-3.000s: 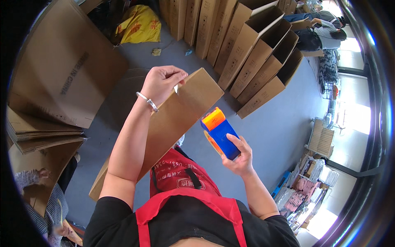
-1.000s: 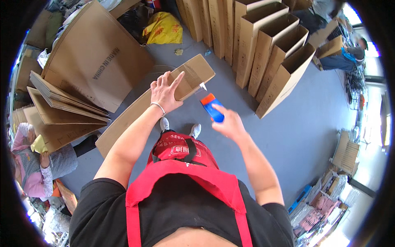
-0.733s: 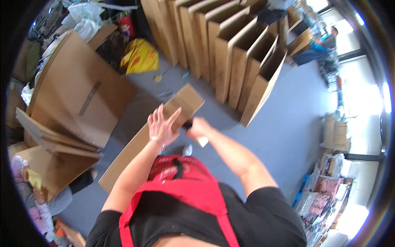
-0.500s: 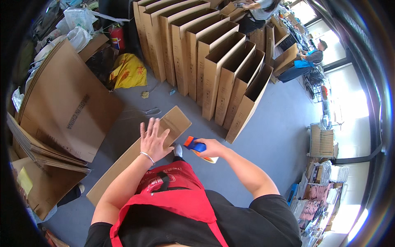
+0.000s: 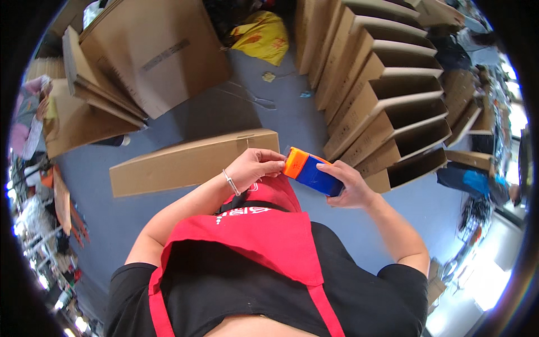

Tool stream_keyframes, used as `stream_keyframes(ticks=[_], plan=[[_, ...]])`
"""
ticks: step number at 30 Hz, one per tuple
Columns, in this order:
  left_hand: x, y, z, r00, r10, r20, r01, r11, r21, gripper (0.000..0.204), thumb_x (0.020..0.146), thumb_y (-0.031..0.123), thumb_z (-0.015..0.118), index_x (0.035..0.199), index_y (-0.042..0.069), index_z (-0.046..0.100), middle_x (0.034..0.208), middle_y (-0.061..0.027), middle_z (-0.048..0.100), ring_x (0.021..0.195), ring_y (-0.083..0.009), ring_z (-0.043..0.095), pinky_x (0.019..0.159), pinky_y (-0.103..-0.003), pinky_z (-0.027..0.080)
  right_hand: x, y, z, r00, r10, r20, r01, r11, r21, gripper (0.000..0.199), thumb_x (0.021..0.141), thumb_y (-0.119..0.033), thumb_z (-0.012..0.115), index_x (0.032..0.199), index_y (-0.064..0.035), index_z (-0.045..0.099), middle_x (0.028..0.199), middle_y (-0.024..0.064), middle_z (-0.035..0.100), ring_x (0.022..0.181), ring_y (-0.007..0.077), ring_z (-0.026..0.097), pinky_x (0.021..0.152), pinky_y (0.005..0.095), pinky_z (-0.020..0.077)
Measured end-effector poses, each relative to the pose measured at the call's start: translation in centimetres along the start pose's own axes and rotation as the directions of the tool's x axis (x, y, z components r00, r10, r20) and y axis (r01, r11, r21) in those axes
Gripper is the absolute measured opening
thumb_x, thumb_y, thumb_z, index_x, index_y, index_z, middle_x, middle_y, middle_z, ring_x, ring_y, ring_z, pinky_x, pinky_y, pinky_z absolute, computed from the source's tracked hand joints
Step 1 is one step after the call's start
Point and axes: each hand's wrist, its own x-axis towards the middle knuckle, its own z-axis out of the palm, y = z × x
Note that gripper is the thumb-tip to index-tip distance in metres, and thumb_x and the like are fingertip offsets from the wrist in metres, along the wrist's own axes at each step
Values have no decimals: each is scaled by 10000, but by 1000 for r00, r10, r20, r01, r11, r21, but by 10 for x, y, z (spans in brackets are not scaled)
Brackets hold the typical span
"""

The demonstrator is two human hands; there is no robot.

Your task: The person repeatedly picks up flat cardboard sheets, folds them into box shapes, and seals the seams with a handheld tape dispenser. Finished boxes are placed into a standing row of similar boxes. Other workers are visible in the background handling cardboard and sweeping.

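Note:
My right hand [image 5: 352, 185] is wrapped round a blue and orange tape dispenser [image 5: 316, 174], held in front of my red apron with its orange end toward the left. At that end my left hand [image 5: 255, 167] has thumb and fingers pinched together. A thin clear sliver shows by the orange end, but what the fingertips hold is too small to make out. Just beyond my left hand lies a long, narrow brown carton [image 5: 179, 167] on the floor, its near right part hidden by the hand.
Tall open cartons [image 5: 368, 121] stand in a row to the right. Large cardboard sheets [image 5: 160, 62] lean at the far left, near a yellow bag [image 5: 262, 40]. A loose strap [image 5: 250, 96] lies on the grey floor. Other people [image 5: 31, 121] are at the left and right edges.
My left hand has left the carton's top and come to the dispenser, its spread fingers now pinched. The dispenser has turned to point left. My view has swung, shifting the surroundings.

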Motion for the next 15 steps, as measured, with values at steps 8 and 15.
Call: stream_keyframes(ticks=[8,15], plan=[[17,-33,17,997,65,44,-15,709,-705,475,1061,173,636,1484,-9,521,1363,-146,658,1226,-213,665,1059,-363,557,40,35,-45,942,-193,276,178,981,78,985,600,-22,860,1508,-248,554,1094,111,596,990,330,596,906,412,547],[20,-33,19,998,25,-59,-57,771,-635,371,1071,144,610,1401,-23,581,1323,-149,669,1239,-245,669,1084,-363,552,60,53,-55,881,-284,378,261,959,114,987,573,-30,872,1490,-252,581,1102,108,601,991,327,595,911,416,545]])
